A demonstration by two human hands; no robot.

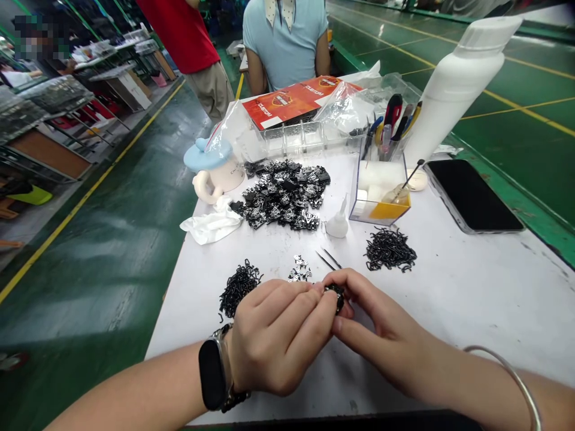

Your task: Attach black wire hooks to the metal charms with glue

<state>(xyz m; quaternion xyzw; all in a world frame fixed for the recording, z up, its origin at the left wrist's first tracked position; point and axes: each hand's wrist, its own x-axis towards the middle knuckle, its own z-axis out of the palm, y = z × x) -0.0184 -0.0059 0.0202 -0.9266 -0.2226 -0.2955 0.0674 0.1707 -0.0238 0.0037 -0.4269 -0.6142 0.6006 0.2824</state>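
Observation:
My left hand [278, 338], with a black smart band at the wrist, is closed with its fingertips on a small black metal part [336, 297]. Thumb and fingers of my right hand [381, 326] pinch the same part from the other side. My fingers cover much of it. Just beyond my fingertips lie small silver pieces [300, 269] and two thin dark points [330, 260], like tweezer tips. A pile of short black curved pieces [240, 287] is left of my hands; a similar pile [390, 248] is to the right. Farther back is a heap of black-and-silver parts [285, 194].
On the white table [476, 287] stand a lidded mug [220, 173], a small dropper bottle [338, 222], a clear tool box [380, 185] and a white bottle [453, 90]. A phone [474, 194] lies at right, crumpled tissue [213, 224] at left. People are beyond the table.

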